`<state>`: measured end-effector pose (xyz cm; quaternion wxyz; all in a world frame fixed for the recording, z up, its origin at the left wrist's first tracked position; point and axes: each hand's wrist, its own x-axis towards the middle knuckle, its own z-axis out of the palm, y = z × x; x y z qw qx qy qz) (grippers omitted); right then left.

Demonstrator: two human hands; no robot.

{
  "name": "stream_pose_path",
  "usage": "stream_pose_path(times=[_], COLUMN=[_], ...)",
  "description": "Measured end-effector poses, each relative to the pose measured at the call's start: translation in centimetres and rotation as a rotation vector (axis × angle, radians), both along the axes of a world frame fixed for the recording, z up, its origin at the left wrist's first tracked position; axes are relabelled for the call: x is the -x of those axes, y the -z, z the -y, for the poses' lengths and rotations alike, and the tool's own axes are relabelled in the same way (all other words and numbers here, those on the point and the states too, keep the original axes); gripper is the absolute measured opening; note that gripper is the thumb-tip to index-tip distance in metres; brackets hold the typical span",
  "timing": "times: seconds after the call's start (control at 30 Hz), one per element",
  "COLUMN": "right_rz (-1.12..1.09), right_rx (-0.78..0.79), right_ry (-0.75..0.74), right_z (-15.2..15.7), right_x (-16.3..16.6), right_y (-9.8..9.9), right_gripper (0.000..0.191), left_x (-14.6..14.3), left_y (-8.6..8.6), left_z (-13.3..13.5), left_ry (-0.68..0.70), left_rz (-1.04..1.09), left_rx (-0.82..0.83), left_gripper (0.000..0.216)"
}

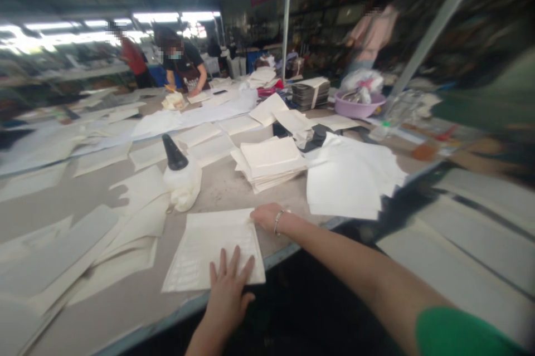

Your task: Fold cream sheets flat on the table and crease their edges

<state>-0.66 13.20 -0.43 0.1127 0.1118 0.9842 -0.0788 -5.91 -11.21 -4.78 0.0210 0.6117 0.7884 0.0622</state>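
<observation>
A cream-coloured flat panel (196, 250) with faint rows of lines lies at the table's near edge. Spread flat on its lower right part is my left hand (229, 275), fingers apart. My right hand (267, 218) is closed at the panel's top right corner, fingertips pinching its edge. A white bottle with a black cone-shaped top (184, 180) stands just behind the panel. Beyond my right hand sits a stack of cream sheets (271, 161). To its right, a fan of white pieces (351, 178) is spread out.
Overlapping cream sheets (134, 222) cover the left of the table (217, 189). Pale panels (472, 233) lie at lower right. Farther back are a purple basin (359, 105), a tied dark stack (310, 97) and a metal pole (287, 22). A masked co-worker (184, 63) leans over the far side.
</observation>
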Motion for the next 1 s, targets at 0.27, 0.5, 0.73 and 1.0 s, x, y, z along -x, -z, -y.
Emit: stream_pose_path(times=[0.27,0.5,0.73,1.0], right_rz=[0.067,0.083,0.105,0.126], right_rx=[-0.037,-0.061,-0.062,-0.043], right_ry=[-0.205,-0.223,-0.192,-0.167], right_z=[-1.4,-1.3,-1.0,-0.7], right_x=[1.1,0.6,0.5,-0.4], right_y=[-0.8,-1.3,-0.6,-0.1], right_gripper=[0.021,0.021,0.019,0.021], left_x=[-0.3,-0.4,-1.1,-0.6], left_y=[1.2,1.4,0.5,1.1], left_z=[-0.4,-0.3,-0.6,-0.4], left_ry=[-0.038,-0.031,-0.129,-0.098], left_rz=[-0.069,-0.079,-0.039,-0.014], left_rx=[0.037,0.034,0.126,0.128], left_gripper=[0.067,0.066,0.059,0.057])
